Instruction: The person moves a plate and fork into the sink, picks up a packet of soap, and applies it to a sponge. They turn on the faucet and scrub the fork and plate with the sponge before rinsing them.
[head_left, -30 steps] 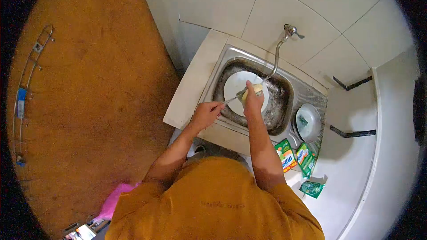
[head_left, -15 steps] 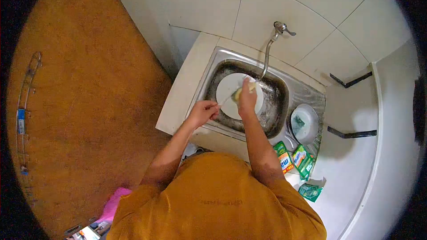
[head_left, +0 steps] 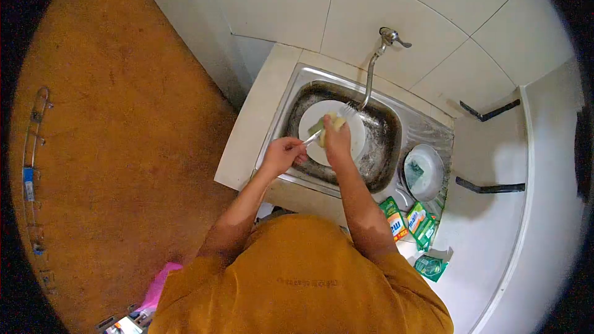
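The green sachet [head_left: 396,222] lying by the sink's [head_left: 427,131] front corner bears bold white letters on a blue band; only "ma" can be read (the rest is too small). Print on the neighbouring sachet [head_left: 421,218], the dark green sachet [head_left: 431,265] and the orange shirt [head_left: 307,282] is illegible.

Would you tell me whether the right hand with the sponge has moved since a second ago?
Yes. The right hand with the sponge has slid slightly left across the plate, away from the tap spout.
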